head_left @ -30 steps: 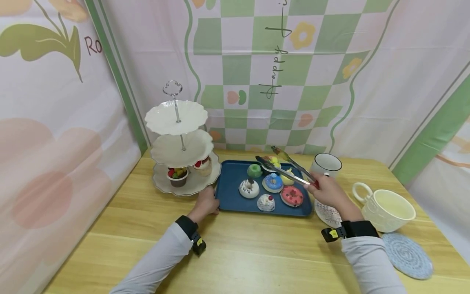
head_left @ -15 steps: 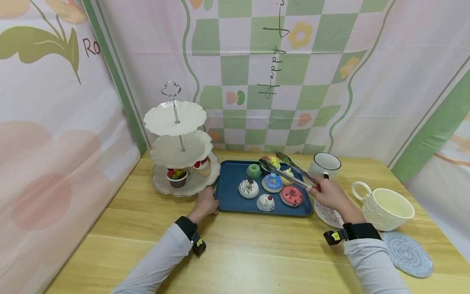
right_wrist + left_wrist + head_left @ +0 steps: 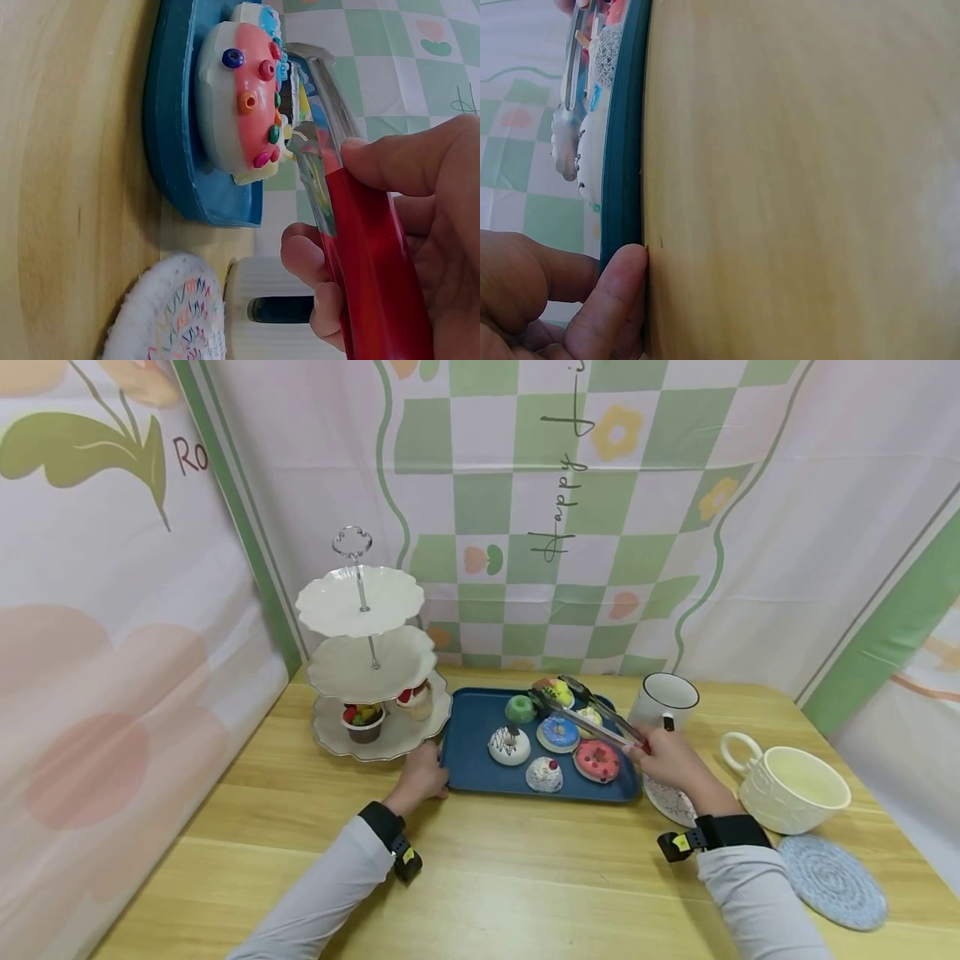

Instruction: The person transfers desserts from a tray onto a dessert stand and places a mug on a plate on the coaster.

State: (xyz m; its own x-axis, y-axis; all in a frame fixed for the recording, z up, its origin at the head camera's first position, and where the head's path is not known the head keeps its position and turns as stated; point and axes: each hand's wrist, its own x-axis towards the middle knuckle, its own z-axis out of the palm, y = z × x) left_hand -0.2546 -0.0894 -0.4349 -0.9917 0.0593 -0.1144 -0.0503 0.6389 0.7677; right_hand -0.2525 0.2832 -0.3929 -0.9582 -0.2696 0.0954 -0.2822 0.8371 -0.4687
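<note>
My left hand point(image 3: 420, 774) pinches the left front corner of a blue tray point(image 3: 467, 764), thumb and finger on its rim in the left wrist view. With my right hand point(image 3: 675, 764) I hold tongs point(image 3: 375, 259) by their red handles. The spread tong tips are at either side of a fruit-topped cup dessert point(image 3: 557, 692) at the tray's back; whether they touch it cannot be made out. Also on the tray are a pink donut point(image 3: 597, 761), a blue donut point(image 3: 558, 735), a white donut point(image 3: 508, 746), a green ring point(image 3: 520, 708), a cherry-topped dome cake point(image 3: 544, 775) and a yellow-topped pastry point(image 3: 590, 721).
Left of the tray stands a three-tier stand point(image 3: 371, 664), with a fruit cup point(image 3: 363, 722) and a cupcake point(image 3: 416, 702) on its lowest plate. At the right are a white mug point(image 3: 662, 695), a speckled coaster point(image 3: 667, 799), a cream cup point(image 3: 791, 797) and a blue coaster point(image 3: 832, 881).
The tongs have come down, their tips dropping from above the fruit-topped cup dessert to its sides. My left hand stays at the tray corner.
</note>
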